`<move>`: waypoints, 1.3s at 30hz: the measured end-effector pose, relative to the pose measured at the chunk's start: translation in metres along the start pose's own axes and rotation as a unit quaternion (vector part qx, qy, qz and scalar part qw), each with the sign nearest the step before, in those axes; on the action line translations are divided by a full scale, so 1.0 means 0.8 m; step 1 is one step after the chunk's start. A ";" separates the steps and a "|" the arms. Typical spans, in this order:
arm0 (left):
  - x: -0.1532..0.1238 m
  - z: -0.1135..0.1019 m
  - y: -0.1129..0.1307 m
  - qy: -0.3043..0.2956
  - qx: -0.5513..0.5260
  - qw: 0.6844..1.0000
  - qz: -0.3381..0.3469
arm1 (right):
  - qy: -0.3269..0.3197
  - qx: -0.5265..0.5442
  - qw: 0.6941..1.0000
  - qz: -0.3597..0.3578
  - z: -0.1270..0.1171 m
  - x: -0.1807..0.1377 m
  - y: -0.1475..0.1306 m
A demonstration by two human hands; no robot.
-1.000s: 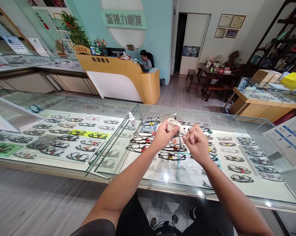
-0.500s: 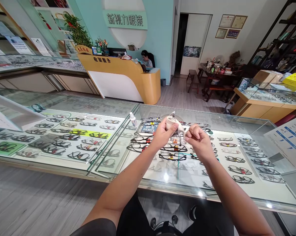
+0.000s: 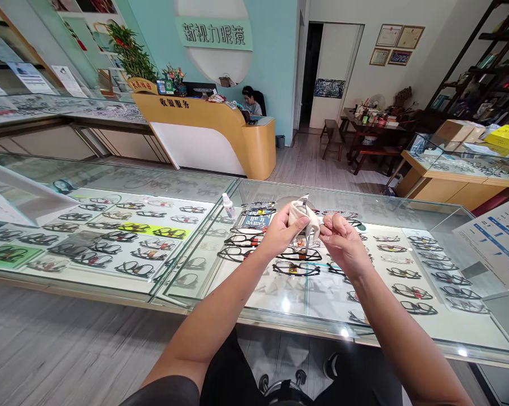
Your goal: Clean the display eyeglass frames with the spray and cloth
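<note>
My left hand (image 3: pixel 282 230) is closed on an off-white cloth (image 3: pixel 300 213), its thumb pressing on top. The cloth is folded around a pair of glasses (image 3: pixel 307 243), of which thin dark parts show above and below it. My right hand (image 3: pixel 341 239) is closed in a pinch at the right side of the cloth; what lies between its fingertips is hidden. Both hands are above the glass display case. Under and around them lie several dark-framed glasses (image 3: pixel 296 268). A small white bottle (image 3: pixel 229 206) stands upright on the glass to the left.
More eyeglass frames (image 3: pixel 412 292) lie in rows inside the glass case (image 3: pixel 275 316). White printed signs (image 3: pixel 497 237) stand at both sides. Beyond are a yellow-fronted counter (image 3: pixel 260 149) with a seated person (image 3: pixel 252 102), and a dark wooden table (image 3: pixel 370 121).
The cloth has shifted slightly right and now curls over the glasses toward my right fingers. A thin part of the glasses shows more plainly below it. My right hand has barely moved.
</note>
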State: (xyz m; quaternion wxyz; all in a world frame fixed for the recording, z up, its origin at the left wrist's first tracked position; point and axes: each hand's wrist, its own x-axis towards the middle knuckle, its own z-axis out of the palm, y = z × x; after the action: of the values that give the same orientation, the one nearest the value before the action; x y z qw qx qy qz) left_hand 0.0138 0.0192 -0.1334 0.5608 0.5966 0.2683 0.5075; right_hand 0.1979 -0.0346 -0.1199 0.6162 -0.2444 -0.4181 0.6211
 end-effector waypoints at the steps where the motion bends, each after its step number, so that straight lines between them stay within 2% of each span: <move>1: 0.000 0.000 0.000 0.002 -0.003 1.000 -0.001 | -0.003 -0.019 1.000 -0.010 -0.002 0.000 0.002; 4: 0.002 0.003 0.000 0.020 -0.015 1.000 -0.005 | -0.018 -0.133 0.988 -0.079 -0.007 0.000 0.008; 8: 0.003 0.005 0.001 0.060 -0.027 0.998 -0.008 | -0.035 -0.262 0.950 -0.163 -0.007 -0.005 0.015; 18: 0.002 0.007 0.009 0.087 -0.059 0.994 -0.011 | 0.010 -0.384 0.890 -0.246 -0.008 -0.008 0.018; 24: 0.001 0.005 0.002 0.096 -0.031 0.995 -0.014 | 0.013 -0.489 0.820 -0.299 0.001 -0.015 0.021; 27: 0.000 0.008 -0.001 0.094 -0.021 0.995 -0.008 | 0.013 -0.524 0.802 -0.286 0.002 -0.015 0.025; 30: -0.002 0.014 -0.003 0.092 -0.025 0.995 -0.004 | 0.022 -0.522 0.812 -0.259 -0.001 -0.012 0.029; 34: -0.003 0.017 0.000 0.077 -0.044 0.996 -0.010 | 0.020 -0.458 0.866 -0.202 -0.008 -0.006 0.033; 39: -0.002 0.007 0.009 -0.020 -0.040 0.998 -0.043 | -0.003 -0.347 0.930 -0.122 -0.024 0.002 0.033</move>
State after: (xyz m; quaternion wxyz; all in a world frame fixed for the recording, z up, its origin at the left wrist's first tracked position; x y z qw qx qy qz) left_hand 0.0165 0.0141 -0.1266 0.6110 0.5718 0.2616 0.4810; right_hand 0.1984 -0.0260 -0.1514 0.5630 -0.3882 -0.6356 0.3581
